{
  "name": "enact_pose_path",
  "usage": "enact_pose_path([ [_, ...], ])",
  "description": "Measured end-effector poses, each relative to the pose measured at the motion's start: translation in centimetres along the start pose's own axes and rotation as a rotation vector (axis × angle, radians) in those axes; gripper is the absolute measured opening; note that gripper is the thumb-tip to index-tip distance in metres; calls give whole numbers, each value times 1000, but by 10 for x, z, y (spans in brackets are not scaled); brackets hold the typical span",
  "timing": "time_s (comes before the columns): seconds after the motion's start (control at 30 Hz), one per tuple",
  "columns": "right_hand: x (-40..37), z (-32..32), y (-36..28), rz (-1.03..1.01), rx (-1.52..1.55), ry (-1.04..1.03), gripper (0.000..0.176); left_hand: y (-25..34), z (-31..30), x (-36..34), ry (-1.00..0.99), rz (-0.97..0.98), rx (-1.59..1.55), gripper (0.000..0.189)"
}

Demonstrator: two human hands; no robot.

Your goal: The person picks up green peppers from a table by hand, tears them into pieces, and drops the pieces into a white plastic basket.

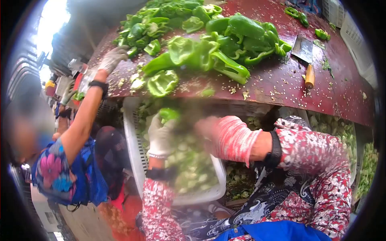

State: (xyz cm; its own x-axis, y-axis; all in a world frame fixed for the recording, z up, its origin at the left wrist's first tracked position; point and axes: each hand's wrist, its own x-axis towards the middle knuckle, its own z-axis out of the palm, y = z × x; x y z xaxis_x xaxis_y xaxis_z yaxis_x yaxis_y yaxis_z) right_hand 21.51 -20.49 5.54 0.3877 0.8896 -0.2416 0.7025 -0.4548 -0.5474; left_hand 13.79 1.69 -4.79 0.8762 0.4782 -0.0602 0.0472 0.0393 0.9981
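My left hand (pixel 160 135), in a white glove, grips a piece of green bell pepper (pixel 169 115) just below the table's edge. Facing it from the right is my right hand (pixel 221 134) in a red-and-white knit glove. Motion smears its fingers, so what they hold, if anything, is hidden. Beneath both hands stands a white plastic crate (pixel 201 197) with pale green pepper scraps in it. Opened green peppers (pixel 193 52) lie heaped on the table above my hands, and one cut half (pixel 162 83) rests near the front edge.
On the dark red table (pixel 273 86), strewn with seeds, lies a cleaver (pixel 309 72) with a wooden handle. A co-worker's gloved hand (pixel 112 59) reaches to the pepper pile at left. White baskets (pixel 358 48) stand at the far right, and more scraps (pixel 368 164) lie below the table.
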Motion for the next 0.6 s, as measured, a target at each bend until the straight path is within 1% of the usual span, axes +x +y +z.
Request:
enact_pose_path([
  [0.07, 12, 15, -5, 36, -5, 113, 56, 34, -2, -34, 65, -94, -210, 34],
  [0.1, 24, 26, -5, -11, -3, 133, 71, 42, -4, -50, -7, -74, -375, 33],
  [0.13, 27, 32, -8, -34, -6, 137, 71, 50, 0, -64, 55, -118, -495, 38],
  [0.2, 30, 43, -18, -313, -23, 305, 71, 71, 5, -98, 97, -212, -684, 49],
  [0.23, 32, 48, -23, -453, -32, 387, 70, 74, 4, -110, 53, -252, -805, 52],
  [0.27, 34, 52, -27, -478, -27, 385, 70, 70, 2, -118, 95, -332, -1091, 55],
  [0.33, 41, 64, -37, -378, 116, 243, 71, 93, 18, -145, 130, -212, -780, 51],
  [0.37, 47, 79, -31, -461, 164, 360, 66, 83, 3, -151, 143, -198, -781, 51],
  [0.4, 50, 88, -26, -474, 160, 357, 66, 61, -20, -156, 210, -101, -324, 47],
  [0.43, 51, 92, -24, -445, 491, 287, 63, 60, -28, -159, 266, -6, 136, 43],
  [0.47, 52, 96, -22, -403, 818, 211, 60, 57, -28, -161, 268, 0, 136, 43],
  [0.5, 32, 66, -33, -160, 1102, 32, 52, 67, -14, -162, 396, 75, 211, 40],
  [0.53, 33, 67, -30, -160, 1102, 35, 52, 70, -4, -162, 519, 153, 278, 37],
  [0.57, 36, 70, -26, -139, 1161, -21, 49, 65, -1, -160, 555, 213, 348, 44],
  [0.6, 38, 72, -24, -116, 1221, -80, 47, 70, 9, -160, 555, 212, 351, 44],
])
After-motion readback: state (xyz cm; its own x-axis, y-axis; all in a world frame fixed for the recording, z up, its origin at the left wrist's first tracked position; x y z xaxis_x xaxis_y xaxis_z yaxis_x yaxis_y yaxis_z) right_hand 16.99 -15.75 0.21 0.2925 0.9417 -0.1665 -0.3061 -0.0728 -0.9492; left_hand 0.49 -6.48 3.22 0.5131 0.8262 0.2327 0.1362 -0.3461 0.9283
